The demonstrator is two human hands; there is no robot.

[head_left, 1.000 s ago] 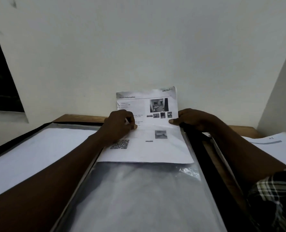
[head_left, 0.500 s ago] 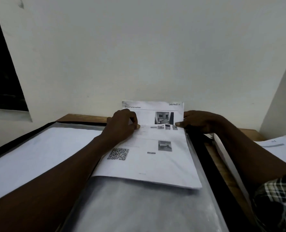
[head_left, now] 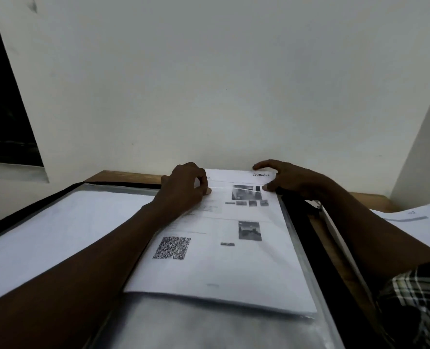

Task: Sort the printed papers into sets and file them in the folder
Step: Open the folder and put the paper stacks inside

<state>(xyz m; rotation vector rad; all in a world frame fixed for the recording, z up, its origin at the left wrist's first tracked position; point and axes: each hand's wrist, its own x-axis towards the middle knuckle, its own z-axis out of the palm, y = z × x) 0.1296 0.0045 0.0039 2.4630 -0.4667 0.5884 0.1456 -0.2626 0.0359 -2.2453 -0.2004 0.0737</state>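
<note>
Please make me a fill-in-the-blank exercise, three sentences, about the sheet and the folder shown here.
1. The printed sheet shows a ____ code in its lower left part.
2. The handwriting at its top right corner reads "____-1".
3. The folder lies on a ____ table.
Missing words: QR; SECTION; wooden.

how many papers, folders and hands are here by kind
white paper items: 3 (QR-code sheet, plain sheet in left sleeve, stack at right)
black folder with clear sleeves: 1
bare hands: 2 (left hand, right hand)
total: 6
</note>
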